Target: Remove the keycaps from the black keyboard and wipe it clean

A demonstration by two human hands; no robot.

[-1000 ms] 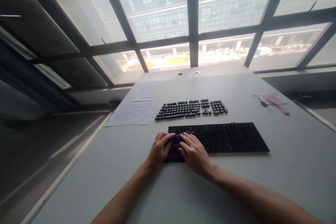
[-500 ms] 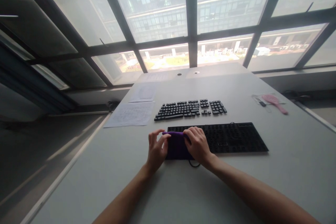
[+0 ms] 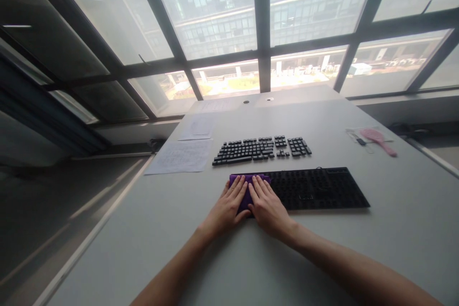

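Note:
A purple cloth lies folded over the left end of a black keyboard base whose keycaps are off. My left hand rests flat on the cloth, fingers stretched out and pointing away from me. Beside it, my right hand also presses flat on the cloth, with its fingers extended. The two hands nearly meet at the thumbs. Beyond the base, the loose black keycaps sit on the table, set out in keyboard order. The base's left end is hidden under the cloth and hands.
On the white table, printed paper sheets lie at the left. A pink handled object rests at the right beside a small dark item and clear plastic. Large windows stand behind the table's far edge.
Both hands have gone from pinching the cloth's far edge to lying flat on top of it. The cloth is now pressed down on the keyboard base. The view has shifted slightly.

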